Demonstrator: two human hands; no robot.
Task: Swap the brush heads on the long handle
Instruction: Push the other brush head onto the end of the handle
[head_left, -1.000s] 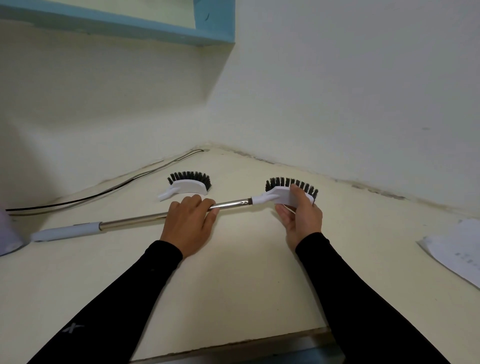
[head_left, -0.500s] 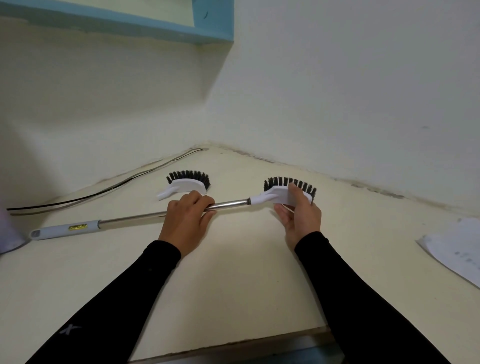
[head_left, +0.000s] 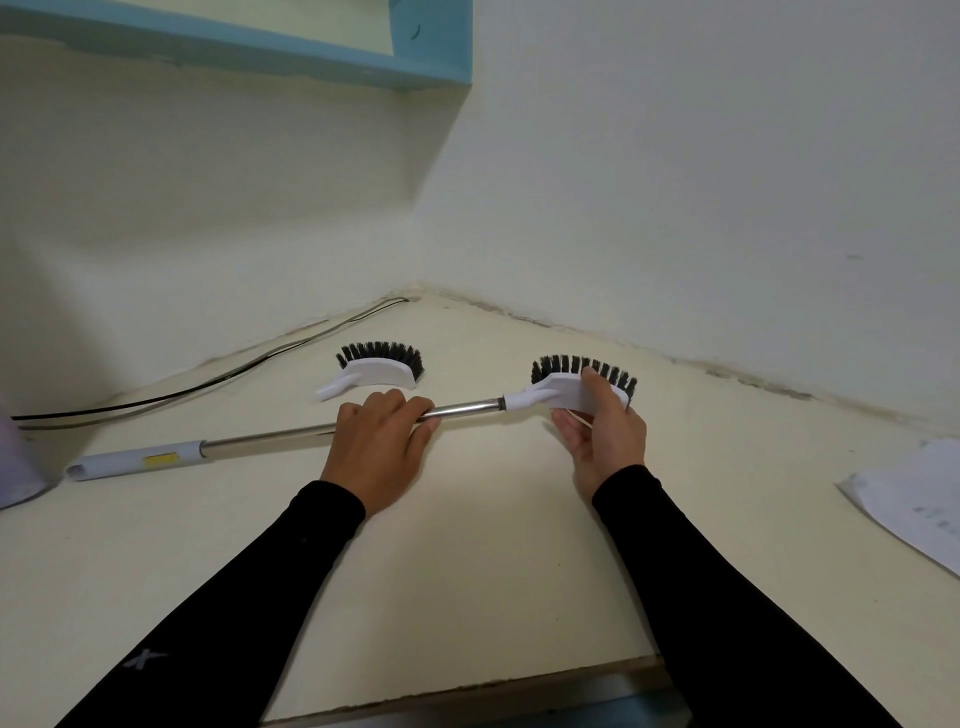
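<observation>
Head view: both hands gripping the brush and its handle

Head camera is looking down at a pale table (head_left: 467, 597) set into a wall corner. The left hand (head_left: 376, 452) is lying over the metal long handle (head_left: 270, 439), its fingers (head_left: 395, 408) curling around the shaft and closing on it. Out past those fingers to the left, the handle is ending in a grey grip (head_left: 135, 462) with a yellow label, resting on the table.

The right hand (head_left: 605, 436) is pinching the white back of the attached brush head (head_left: 571, 387); its fingers (head_left: 597, 384) are pressing on top and the thumb is sitting underneath. Black bristles are pointing away, beyond the fingertips. This head is joining the shaft at a white neck between the two hands.

A spare brush head (head_left: 376, 371) is lying on the table just beyond the left fingers, apart from them, bristles facing the wall. A black cable (head_left: 208, 384) is running along the wall further off. Paper (head_left: 914, 504) is lying well to the right of the right hand.
</observation>
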